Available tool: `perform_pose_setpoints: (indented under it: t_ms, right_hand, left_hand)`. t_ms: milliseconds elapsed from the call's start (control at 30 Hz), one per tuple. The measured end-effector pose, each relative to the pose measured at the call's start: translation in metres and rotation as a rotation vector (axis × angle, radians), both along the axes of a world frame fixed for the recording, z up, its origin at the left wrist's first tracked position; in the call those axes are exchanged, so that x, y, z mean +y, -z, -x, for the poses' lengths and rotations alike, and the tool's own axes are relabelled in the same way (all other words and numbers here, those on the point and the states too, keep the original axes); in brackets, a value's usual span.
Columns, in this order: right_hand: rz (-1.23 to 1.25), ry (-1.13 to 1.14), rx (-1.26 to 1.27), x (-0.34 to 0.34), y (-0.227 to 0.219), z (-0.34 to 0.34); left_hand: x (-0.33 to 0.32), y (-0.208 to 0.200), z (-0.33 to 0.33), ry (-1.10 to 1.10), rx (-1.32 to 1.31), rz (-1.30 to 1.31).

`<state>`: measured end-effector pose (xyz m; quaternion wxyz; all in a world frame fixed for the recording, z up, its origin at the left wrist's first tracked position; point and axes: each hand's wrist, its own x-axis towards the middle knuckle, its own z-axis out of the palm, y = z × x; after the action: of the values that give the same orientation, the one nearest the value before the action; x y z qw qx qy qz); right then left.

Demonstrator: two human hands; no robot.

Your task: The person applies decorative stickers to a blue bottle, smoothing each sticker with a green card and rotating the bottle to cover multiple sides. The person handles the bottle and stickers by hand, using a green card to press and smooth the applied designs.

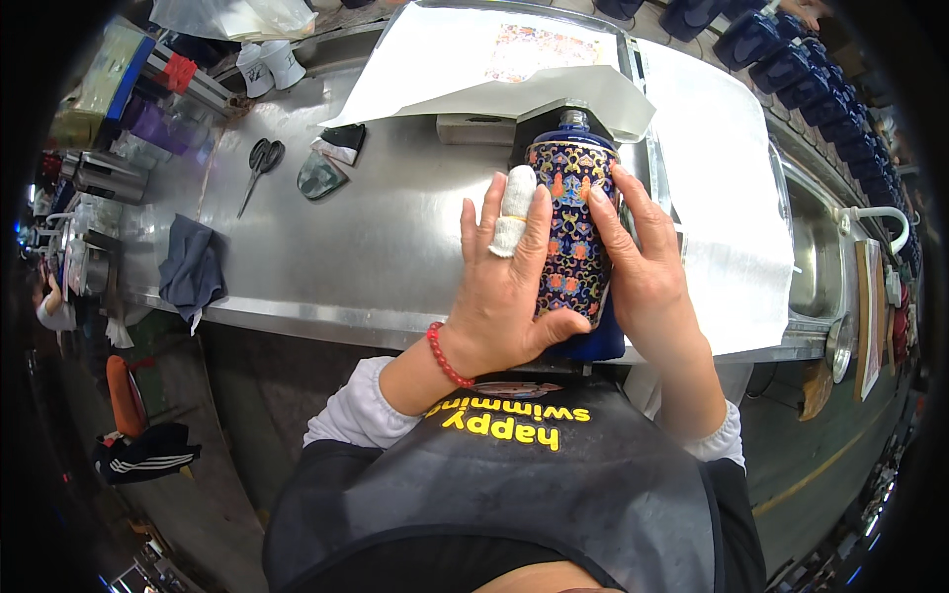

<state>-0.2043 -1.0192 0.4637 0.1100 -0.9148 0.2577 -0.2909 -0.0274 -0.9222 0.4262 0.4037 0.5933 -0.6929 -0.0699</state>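
Note:
A dark blue bottle (595,345) with a colourful floral pattern on its front lies at the counter's front edge, its clear neck pointing away from me. Stretched along its left side is my left hand (502,267), fingers spread and thumb resting on the lower part of the pattern. One finger of that hand wears a white cloth cover (513,210), and a red bead bracelet circles the wrist. On the other side my right hand (647,262) lies with extended fingers, their tips touching the pattern's right edge. Behind the neck is a dark angular support (539,121), partly hidden.
White paper sheets (727,257) cover the right side of the metal counter (395,237); a patterned sheet (549,51) lies at the back. Scissors (260,163), small dark pads (322,176) and a grey cloth (191,265) are at left. Several blue bottles (746,40) line the far right beyond a sink (813,252).

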Motion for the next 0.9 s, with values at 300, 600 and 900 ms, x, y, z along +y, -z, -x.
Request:
perform_pose_setpoints:
  t_ms: [300, 600, 900]
  right_hand:
    - [-0.001, 0.001, -0.009, 0.000, 0.003, 0.001]
    - [0.017, -0.024, -0.010, 0.002, 0.005, 0.011]
    - [0.090, -0.026, 0.084, 0.009, -0.003, 0.012]
  left_hand:
    - [0.010, 0.001, 0.011, 0.026, 0.002, 0.014]
    - [0.021, 0.005, 0.006, -0.009, -0.149, 0.004]
    - [0.020, 0.006, 0.006, -0.010, -0.110, 0.039]
